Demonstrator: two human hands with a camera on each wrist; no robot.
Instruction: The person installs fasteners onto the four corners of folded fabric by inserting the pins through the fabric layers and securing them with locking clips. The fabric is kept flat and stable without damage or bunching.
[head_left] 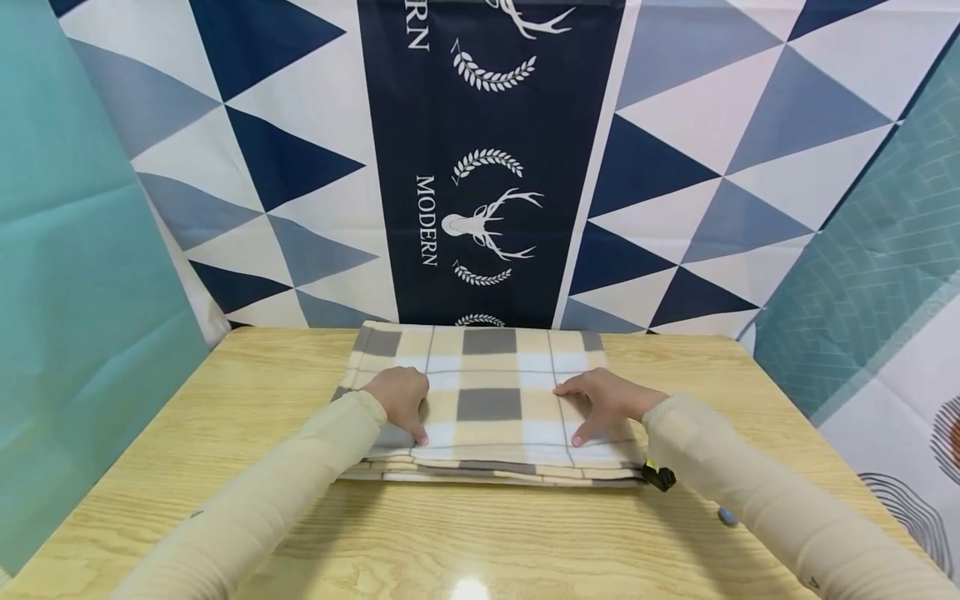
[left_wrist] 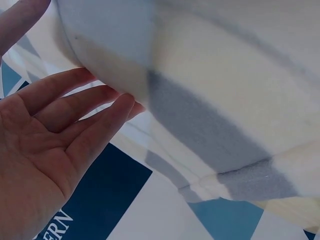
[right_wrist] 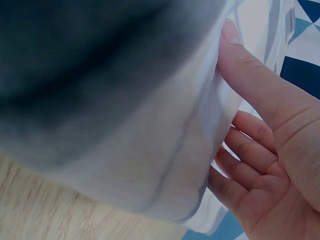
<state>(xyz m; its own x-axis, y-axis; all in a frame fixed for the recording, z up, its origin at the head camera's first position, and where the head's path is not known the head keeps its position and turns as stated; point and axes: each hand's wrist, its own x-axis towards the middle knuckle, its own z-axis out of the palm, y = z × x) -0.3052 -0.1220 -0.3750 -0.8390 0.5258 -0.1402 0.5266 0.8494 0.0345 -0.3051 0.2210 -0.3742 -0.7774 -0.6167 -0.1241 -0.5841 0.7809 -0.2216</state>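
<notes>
A folded blanket (head_left: 487, 404) in beige, grey and white checks lies on the wooden table (head_left: 465, 533), towards its back edge. My left hand (head_left: 401, 402) rests flat on the blanket's left part, fingertips near the front fold. My right hand (head_left: 603, 402) presses on its right part, thumb pointing inward. In the left wrist view the palm (left_wrist: 55, 135) is spread with straight fingers touching the cloth (left_wrist: 215, 100). The right wrist view has the thumb and fingers (right_wrist: 265, 150) lying against the cloth (right_wrist: 125, 125). Neither hand grips anything.
A backdrop (head_left: 480, 167) of blue and white triangles with a deer and the word MODERN hangs behind the table. Teal sheets stand at the left (head_left: 67, 275) and right (head_left: 877, 275). A small black and yellow device (head_left: 660, 477) sits at my right wrist.
</notes>
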